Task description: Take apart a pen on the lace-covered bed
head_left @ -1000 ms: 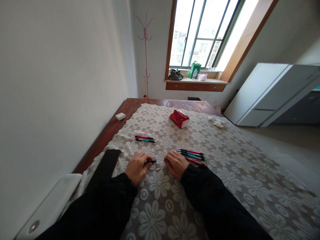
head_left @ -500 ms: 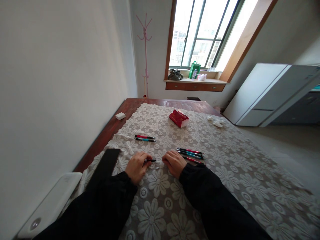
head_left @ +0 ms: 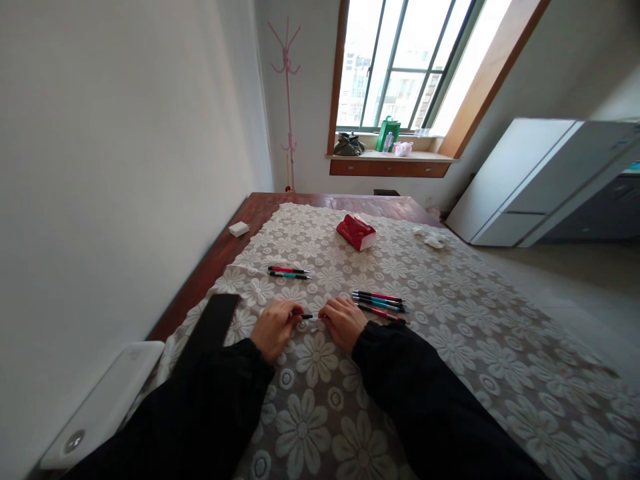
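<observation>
Both hands meet over one pen (head_left: 306, 316): the left hand (head_left: 274, 328) grips its barrel, the right hand (head_left: 343, 321) pinches near its tip. Two pens (head_left: 289, 272) lie beyond it, done I judge; a bundle (head_left: 380, 304) right of it waits

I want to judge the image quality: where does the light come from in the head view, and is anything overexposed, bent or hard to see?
Head view: daylight enters through the window, whose right panes are blown out white; straight edges lean and curve from the wide lens; the left hand and right hand are sharp, but the pen between them is too small for detail.
</observation>
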{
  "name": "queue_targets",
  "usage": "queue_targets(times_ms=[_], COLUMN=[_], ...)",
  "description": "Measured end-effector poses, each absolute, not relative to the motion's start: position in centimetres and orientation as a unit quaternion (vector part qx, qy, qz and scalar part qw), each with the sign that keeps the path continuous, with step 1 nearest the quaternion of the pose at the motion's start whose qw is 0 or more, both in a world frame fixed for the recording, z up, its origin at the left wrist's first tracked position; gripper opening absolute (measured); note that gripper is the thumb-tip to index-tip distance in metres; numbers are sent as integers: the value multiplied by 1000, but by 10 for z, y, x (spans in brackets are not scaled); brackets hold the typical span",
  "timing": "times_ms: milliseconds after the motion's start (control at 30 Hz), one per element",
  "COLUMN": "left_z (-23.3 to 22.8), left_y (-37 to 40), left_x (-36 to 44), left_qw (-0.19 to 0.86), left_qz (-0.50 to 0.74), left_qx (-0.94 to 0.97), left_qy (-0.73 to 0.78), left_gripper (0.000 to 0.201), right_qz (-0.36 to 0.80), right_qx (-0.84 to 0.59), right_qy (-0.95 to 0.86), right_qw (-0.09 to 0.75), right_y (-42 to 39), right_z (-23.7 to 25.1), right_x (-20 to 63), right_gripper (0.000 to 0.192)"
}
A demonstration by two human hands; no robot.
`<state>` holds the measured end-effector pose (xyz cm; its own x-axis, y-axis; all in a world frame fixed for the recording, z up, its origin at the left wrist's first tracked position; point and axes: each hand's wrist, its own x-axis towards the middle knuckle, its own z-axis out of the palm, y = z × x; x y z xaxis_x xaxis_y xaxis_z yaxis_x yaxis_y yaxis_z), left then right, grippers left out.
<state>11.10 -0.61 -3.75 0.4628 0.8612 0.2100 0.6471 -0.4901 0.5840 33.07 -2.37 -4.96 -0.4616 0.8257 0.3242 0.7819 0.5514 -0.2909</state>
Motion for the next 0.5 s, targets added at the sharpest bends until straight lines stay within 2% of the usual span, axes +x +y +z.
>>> queue_targets(times_ms=[200, 367, 500], left_z=[-36, -26, -18], left_y=[-6, -7, -10], left_x=[112, 108, 106], left_qw=[224, 191, 174], left_qz=[266, 286, 247], left_qx=[802, 824, 855], left_qy=[485, 451, 422], left_gripper=[13, 25, 27], right_qz=[66, 50, 45], right_qx=[-476, -472, -461], right_qy=[-845, -848, -852], right_qw=[235, 236, 245], right_y=[-23, -26, -29], right_z=[-54, -49, -45], right_x=[332, 335, 338], right_gripper=[8, 8, 8])
